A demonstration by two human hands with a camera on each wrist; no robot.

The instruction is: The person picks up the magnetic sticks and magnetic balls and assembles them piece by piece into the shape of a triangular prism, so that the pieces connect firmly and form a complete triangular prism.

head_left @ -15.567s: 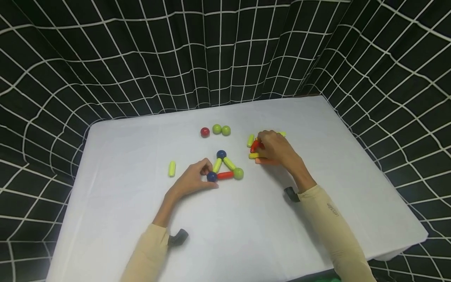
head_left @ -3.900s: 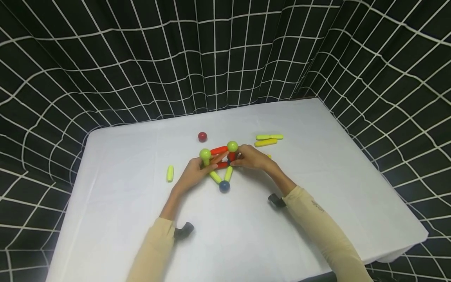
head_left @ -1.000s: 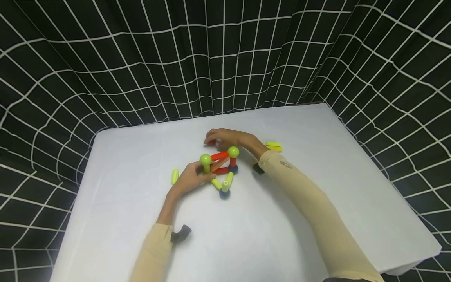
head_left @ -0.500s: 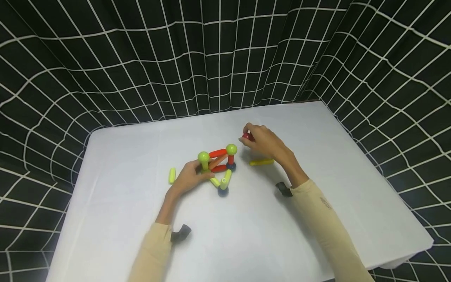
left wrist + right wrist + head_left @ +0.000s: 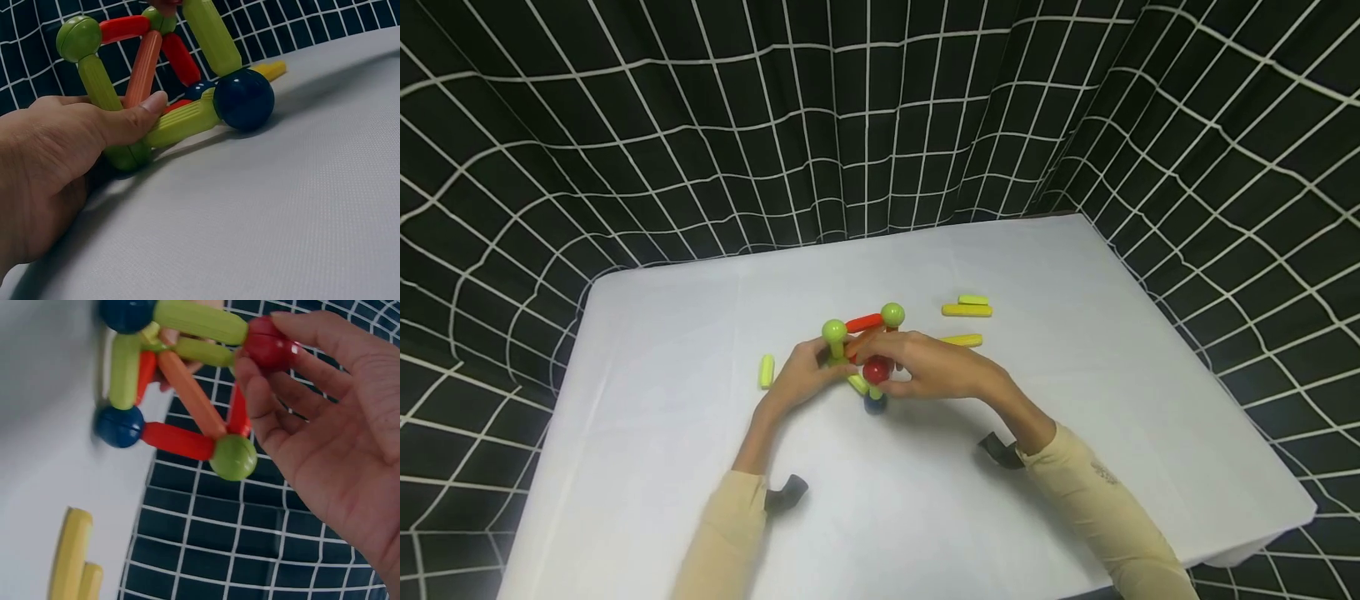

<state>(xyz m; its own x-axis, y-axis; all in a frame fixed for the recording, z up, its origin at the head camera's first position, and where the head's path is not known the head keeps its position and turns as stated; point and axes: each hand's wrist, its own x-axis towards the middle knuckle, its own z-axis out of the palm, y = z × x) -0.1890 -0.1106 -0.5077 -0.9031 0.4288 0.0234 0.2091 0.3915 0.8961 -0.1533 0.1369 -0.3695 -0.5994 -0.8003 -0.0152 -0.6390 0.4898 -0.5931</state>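
Observation:
In the head view my right hand (image 5: 943, 367) pinches a red ball (image 5: 876, 370) between thumb and fingers. The right wrist view has this ball against the top end of an upright yellow-green stick (image 5: 200, 322), whose foot meets a blue ball (image 5: 244, 100). My left hand (image 5: 805, 375) grips a lower corner of the ball-and-stick frame, thumb at a yellow-green stick (image 5: 187, 124). Two green balls (image 5: 834, 331) top the other uprights, joined by a red stick (image 5: 863, 323). A slanted orange stick (image 5: 142, 69) runs down from one of them.
Two yellow sticks (image 5: 967, 310) and a short yellow-green stick (image 5: 973, 299) lie right of the frame on the white table (image 5: 647, 433). Another yellow-green stick (image 5: 767, 372) lies left of my left hand. A dark gridded curtain (image 5: 775, 125) surrounds the table.
A flat triangle has become a standing frame with uprights and green balls. My right hand picked up the red ball and brought it to the front upright; my left hand keeps holding the frame.

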